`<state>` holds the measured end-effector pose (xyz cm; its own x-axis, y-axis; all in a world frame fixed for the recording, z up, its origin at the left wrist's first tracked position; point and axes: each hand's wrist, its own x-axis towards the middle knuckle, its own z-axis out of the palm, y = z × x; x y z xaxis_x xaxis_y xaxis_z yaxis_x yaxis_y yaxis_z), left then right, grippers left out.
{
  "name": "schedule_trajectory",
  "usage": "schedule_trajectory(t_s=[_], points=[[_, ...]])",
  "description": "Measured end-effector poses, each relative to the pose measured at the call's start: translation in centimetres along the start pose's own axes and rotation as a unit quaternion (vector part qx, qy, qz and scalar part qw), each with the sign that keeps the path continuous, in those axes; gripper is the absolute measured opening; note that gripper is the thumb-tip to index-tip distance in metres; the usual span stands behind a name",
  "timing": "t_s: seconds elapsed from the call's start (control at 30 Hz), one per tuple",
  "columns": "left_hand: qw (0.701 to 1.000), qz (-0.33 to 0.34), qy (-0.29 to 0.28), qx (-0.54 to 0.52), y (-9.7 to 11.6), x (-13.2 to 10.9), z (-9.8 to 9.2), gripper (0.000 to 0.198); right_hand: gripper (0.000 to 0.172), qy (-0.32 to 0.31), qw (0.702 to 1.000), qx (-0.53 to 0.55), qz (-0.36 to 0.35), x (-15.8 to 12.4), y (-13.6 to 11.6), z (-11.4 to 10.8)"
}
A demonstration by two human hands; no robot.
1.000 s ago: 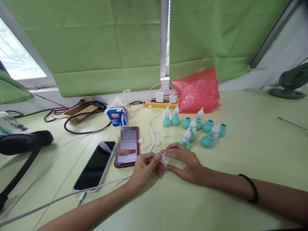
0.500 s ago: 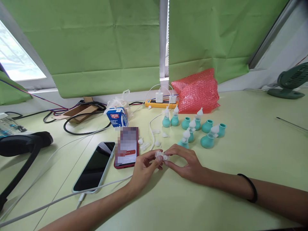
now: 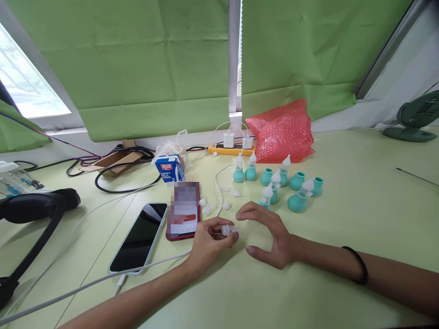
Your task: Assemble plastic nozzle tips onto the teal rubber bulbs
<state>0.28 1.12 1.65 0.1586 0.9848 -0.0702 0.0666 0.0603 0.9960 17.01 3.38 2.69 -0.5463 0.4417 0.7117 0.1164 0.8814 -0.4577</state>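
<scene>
My left hand (image 3: 211, 238) pinches a small clear plastic tube (image 3: 230, 230) between thumb and fingers, above the table. To its right, my right hand (image 3: 269, 235) is open, thumb and fingers spread apart with nothing between them. Behind the hands stand several teal squeeze bulbs; one with a clear tip (image 3: 297, 201) leans over, while an open-topped bulb (image 3: 297, 181) has no tip. Loose clear pieces lie beyond my left hand, among them a small tube (image 3: 208, 209), a round piece (image 3: 227, 206) and a pointed tip (image 3: 237, 193).
Left of my hands lie a red-cased phone (image 3: 183, 214) and a pale-cased phone (image 3: 139, 240) with a white cable. Behind are a blue milk carton (image 3: 170, 168), a yellow power strip (image 3: 219, 149) and red bubble wrap (image 3: 284, 137). A green fan (image 3: 413, 119) stands far right.
My right hand has let go of the small clear plastic piece and opened, moving a little to the right. My left hand keeps hold of the tube, which now points right.
</scene>
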Motion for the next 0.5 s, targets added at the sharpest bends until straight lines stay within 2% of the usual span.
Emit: schedule_trajectory(t_s=[0.07, 0.17, 0.23, 0.3, 0.37, 0.4, 0.5], points=[[1.0, -0.002, -0.006, -0.001, -0.1, 0.0, 0.0, 0.024, 0.042, 0.027, 0.998, -0.045, -0.03, 0.9, -0.4, -1.1], [1.0, -0.008, -0.015, 0.008, -0.2, 0.0, 0.0, 0.024, 0.032, 0.099, 0.983, -0.14, -0.068, 3.2, -1.1, -3.3], [0.999, -0.012, -0.027, 0.013, -0.3, -0.1, 0.0, 0.024, 0.024, 0.143, 0.966, -0.203, -0.075, 5.1, -1.6, -5.1], [0.999, -0.008, -0.042, 0.011, -0.3, -0.1, -0.2, 0.021, 0.011, 0.149, 0.948, -0.274, -0.064, 7.0, -1.6, -7.0], [0.998, 0.004, -0.058, 0.011, -0.4, -0.2, -0.3, 0.018, 0.007, 0.087, 0.943, -0.321, 0.003, 8.4, -1.0, -8.7], [0.998, 0.013, -0.062, 0.015, -0.4, -0.2, -0.3, 0.018, 0.009, 0.034, 0.94, -0.336, 0.056, 8.8, -0.4, -9.4], [0.996, 0.037, -0.071, 0.04, -0.7, -0.3, -0.3, 0.018, 0.016, -0.117, 0.889, -0.387, 0.214, 9.3, 2.0, -11.2]])
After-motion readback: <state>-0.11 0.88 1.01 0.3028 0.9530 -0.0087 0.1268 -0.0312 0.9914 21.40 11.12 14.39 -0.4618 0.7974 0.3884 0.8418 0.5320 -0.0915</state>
